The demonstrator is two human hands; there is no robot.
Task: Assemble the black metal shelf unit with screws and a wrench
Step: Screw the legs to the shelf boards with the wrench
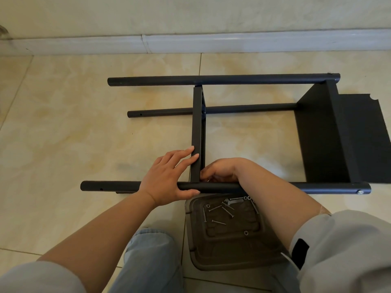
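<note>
The black metal shelf unit lies on its side on the tiled floor. Its near pole [306,187] runs left to right, with two more poles [211,79] behind it. An end panel [321,134] stands at the right. A middle shelf panel [198,127] stands edge-on between the poles. My left hand [169,178] has its thumb under the near pole and straight fingers pressed against the middle panel. My right hand [224,170] reaches over the near pole, fingers curled at the joint of panel and pole; what it holds is hidden.
A dark plastic tray [232,254] lies between my knees, holding several long screws [227,210] and washers. My jeans-clad knee [150,250] is to its left. A white skirting board [190,43] and the wall run along the back. Beige floor tiles surround the unit.
</note>
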